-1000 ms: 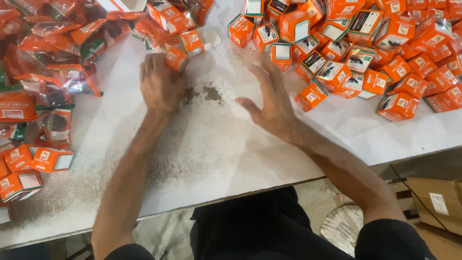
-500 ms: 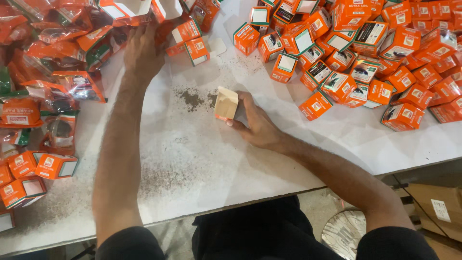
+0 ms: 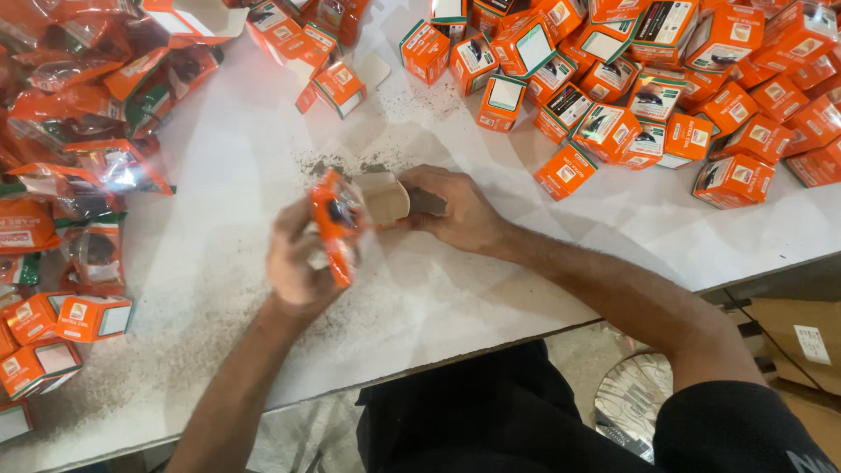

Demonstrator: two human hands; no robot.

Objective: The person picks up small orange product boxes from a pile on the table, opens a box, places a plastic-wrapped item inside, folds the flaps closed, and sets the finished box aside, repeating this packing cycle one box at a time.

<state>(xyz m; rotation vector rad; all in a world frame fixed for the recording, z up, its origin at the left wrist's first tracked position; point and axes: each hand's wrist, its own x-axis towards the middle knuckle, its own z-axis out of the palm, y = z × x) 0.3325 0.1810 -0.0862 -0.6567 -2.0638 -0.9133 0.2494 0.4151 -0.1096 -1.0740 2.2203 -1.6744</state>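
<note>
My left hand (image 3: 298,263) holds a small orange plastic packet (image 3: 335,223) with something dark inside, lifted just above the white table (image 3: 455,289). My right hand (image 3: 451,210) grips a small open carton (image 3: 385,197), its plain tan flap turned towards the packet. The packet's end touches the carton's open mouth. Both hands meet at the middle of the table, just in front of a patch of dark crumbs (image 3: 350,164).
A large heap of small orange boxes (image 3: 666,96) fills the back right. Orange packets (image 3: 96,149) pile up at the left, with a few orange boxes (image 3: 61,324) at the near left. Brown cardboard (image 3: 797,333) lies on the floor at right.
My left hand came back from the far pile with an orange packet and brought it to the carton in my right hand, which has tilted its open end towards it.
</note>
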